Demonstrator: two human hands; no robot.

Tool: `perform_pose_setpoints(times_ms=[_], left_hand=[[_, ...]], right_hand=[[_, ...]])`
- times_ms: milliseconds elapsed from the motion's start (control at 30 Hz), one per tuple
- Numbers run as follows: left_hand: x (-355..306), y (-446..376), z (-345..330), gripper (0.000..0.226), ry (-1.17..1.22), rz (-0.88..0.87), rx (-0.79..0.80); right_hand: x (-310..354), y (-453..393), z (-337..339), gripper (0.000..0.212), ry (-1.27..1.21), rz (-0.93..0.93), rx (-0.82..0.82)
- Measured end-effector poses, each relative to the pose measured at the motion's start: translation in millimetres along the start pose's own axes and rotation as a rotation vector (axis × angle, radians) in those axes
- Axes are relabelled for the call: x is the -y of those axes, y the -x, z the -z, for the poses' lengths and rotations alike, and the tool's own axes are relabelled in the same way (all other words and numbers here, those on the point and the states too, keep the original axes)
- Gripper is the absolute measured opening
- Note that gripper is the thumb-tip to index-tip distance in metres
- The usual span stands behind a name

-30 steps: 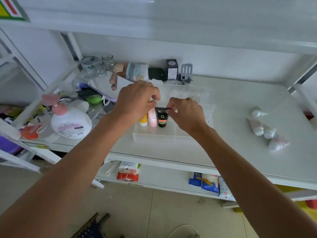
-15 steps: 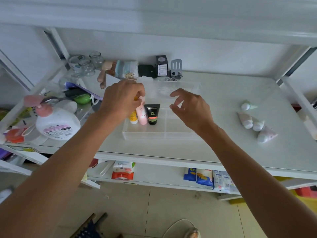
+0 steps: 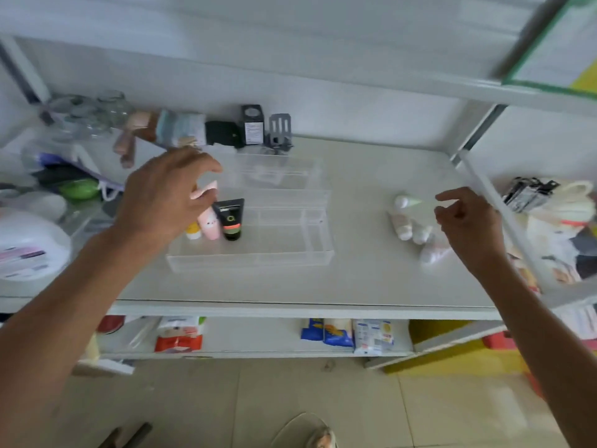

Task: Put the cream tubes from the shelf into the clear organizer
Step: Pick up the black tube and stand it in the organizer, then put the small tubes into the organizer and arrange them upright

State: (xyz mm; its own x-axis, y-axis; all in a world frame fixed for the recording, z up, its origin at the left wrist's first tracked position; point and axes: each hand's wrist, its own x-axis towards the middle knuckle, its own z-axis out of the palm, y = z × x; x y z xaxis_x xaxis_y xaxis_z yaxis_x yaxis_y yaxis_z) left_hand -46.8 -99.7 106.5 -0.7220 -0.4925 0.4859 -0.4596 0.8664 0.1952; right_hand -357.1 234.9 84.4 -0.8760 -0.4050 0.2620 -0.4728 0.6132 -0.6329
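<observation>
The clear organizer (image 3: 258, 257) lies mid-shelf. In its left end stand a small yellow tube (image 3: 193, 230), a pink tube (image 3: 209, 225) and a black tube (image 3: 232, 219). My left hand (image 3: 168, 195) hovers over them, thumb and fingers loosely around the pink tube's top. Several white cream tubes (image 3: 403, 225) lie on the white shelf (image 3: 355, 279) to the right of the organizer. My right hand (image 3: 468, 218) is just right of them, fingers half curled, holding nothing.
A second clear tray (image 3: 284, 171) sits behind the organizer. Glass jars (image 3: 97, 111), a black box (image 3: 253, 124) and a doll line the back wall. A lotion pump bottle (image 3: 29, 250) stands far left. A slanted white shelf post (image 3: 504, 208) runs along the right side.
My right hand let go of the black tube and swung right to the white tubes. The left hand loosened and lifted a little. The camera view shifted to the right.
</observation>
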Motion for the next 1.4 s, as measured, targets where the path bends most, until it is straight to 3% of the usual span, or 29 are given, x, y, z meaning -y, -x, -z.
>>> perform_pose_setpoints(times_ms=[100,200,333,567,700,833,1000,1100,1233,1400], left_hand=[[-28.0,5.4,8.2,0.016,-0.105,-0.086,-0.242],[-85.0,10.5,6.0,0.011,-0.042,-0.173,-0.320],[-158.7,-2.4,-40.9,0.008,0.024,-0.324,-0.173],[-258.9,-27.9,-129.7,0.015,0.128,-0.382,0.044],[-282.9,-41.3,-165.2,0.027,0.103,-0.261,0.182],[-301.0,-58.8,-197.4,0.037,0.153,-0.104,0.398],[-319.5,-85.7,-218.0,0.027,0.253,0.021,0.500],[-317.8,-96.9,-223.7,0.027,0.362,0.097,0.549],[-311.0,-103.1,-222.6,0.053,0.409,0.168,0.610],[-295.1,-99.9,-215.7,0.046,0.433,0.231,0.565]], right_hand=[[-26.2,-17.4,8.2,0.026,0.279,0.027,0.026],[-47.3,-26.3,10.9,0.041,0.569,0.090,0.217],[-55.7,-30.6,6.0,0.048,0.664,0.080,0.460],[-70.8,-27.2,0.5,0.034,0.517,0.085,0.417],[-76.3,-21.3,2.3,0.041,0.610,-0.080,0.193],[-84.0,-24.9,-9.2,0.074,0.492,-0.328,0.307],[-78.8,-45.3,-19.5,0.094,0.372,-0.382,0.386],[-79.1,-53.5,-18.7,0.091,0.228,-0.419,0.420],[-63.6,-53.8,-17.5,0.069,0.189,-0.408,0.426],[-53.6,-38.1,-39.3,0.060,0.038,-0.460,0.303]])
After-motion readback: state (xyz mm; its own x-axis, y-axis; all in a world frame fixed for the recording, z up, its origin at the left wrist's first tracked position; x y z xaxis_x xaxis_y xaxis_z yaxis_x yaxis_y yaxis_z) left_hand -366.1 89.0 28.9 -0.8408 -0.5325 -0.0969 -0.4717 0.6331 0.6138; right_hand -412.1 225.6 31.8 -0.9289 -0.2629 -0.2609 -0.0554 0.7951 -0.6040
